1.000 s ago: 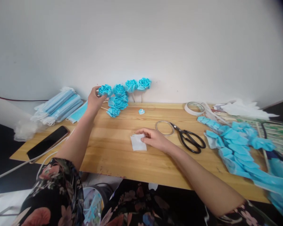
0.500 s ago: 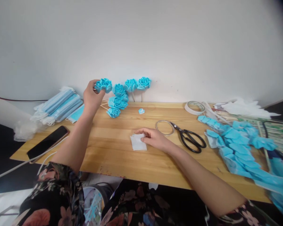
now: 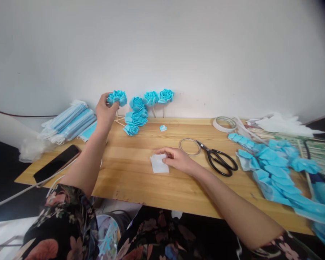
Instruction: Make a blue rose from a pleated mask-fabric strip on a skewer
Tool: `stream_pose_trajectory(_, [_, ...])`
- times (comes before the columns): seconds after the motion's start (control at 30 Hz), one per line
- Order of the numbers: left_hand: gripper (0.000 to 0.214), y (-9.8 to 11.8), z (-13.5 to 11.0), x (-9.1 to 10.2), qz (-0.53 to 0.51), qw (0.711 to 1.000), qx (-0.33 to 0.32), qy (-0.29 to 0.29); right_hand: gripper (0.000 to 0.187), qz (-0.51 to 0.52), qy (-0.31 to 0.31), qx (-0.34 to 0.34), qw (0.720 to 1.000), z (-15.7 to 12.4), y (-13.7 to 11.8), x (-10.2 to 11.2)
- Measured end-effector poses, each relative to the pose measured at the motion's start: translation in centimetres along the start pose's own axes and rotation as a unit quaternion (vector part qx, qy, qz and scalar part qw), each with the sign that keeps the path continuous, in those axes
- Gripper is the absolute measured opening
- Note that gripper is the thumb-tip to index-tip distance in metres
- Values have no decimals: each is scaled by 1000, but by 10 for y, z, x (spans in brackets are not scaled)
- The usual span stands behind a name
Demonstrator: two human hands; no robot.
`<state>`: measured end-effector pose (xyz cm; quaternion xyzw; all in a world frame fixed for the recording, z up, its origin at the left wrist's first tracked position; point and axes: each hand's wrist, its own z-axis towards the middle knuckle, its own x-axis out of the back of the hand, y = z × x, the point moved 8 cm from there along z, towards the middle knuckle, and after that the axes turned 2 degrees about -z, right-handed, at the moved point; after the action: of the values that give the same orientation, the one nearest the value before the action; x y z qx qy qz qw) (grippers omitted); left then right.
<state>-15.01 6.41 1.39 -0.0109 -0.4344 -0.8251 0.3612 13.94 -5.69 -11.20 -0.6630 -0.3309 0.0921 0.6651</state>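
My left hand [image 3: 106, 110] is closed around a blue handmade flower [image 3: 117, 98], just below its petals, near the wall; a thin stem shows under it. To its right several similar blue flowers [image 3: 137, 117] on thin sticks lie at the table's back edge, and two more [image 3: 166, 96] lean upright against the wall. Over the middle of the table my right hand [image 3: 174, 158] has its thumb and fingers closed at the top right corner of a small white square of fabric-like material [image 3: 159, 163]. The square's lower part appears to lie on the wood.
Black-handled scissors [image 3: 219, 159], a wire ring [image 3: 189, 147] and a tape roll [image 3: 224, 124] are right of centre. Blue ruffled strips [image 3: 278, 166] cover the right side. Stacked face masks [image 3: 70, 121] and a phone [image 3: 56, 163] lie left. A bin [image 3: 109, 231] stands below.
My left hand has shifted very slightly left with the flower, and a bit of its stem now shows below. My right hand and the white square stay in place.
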Motion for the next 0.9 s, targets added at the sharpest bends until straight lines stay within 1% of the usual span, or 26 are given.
stream_pose_trajectory(0.2, [41,2,-2,-7,27,999,9,-16,43,-8,5,2,1000,0,0,1])
stream_pose_trajectory(0.3, [41,3,-4,-12,39,998,14,-46,42,-5,5,5,1000,0,-1,1])
stream_pose_trajectory(0.5, [45,5,-15,-19,100,990,4,-99,43,-10,4,1,1000,0,-1,2])
stream_pose_trajectory(0.6, [46,4,-18,-19,102,989,-1,-104,42,-6,5,0,1000,-1,0,2])
stream_pose_trajectory(0.73, [49,-1,-18,-16,114,989,9,-96,42,-3,7,0,1000,0,0,2])
stream_pose_trajectory(0.8, [50,0,-19,-16,128,988,3,-92,42,-9,6,0,1000,0,0,2])
stream_pose_trajectory(0.83, [50,3,-20,-18,137,986,-6,-95,42,-9,6,0,1000,0,0,1])
stream_pose_trajectory(0.9, [51,7,-22,-26,153,981,-25,-118,42,-3,4,1,1000,1,0,1])
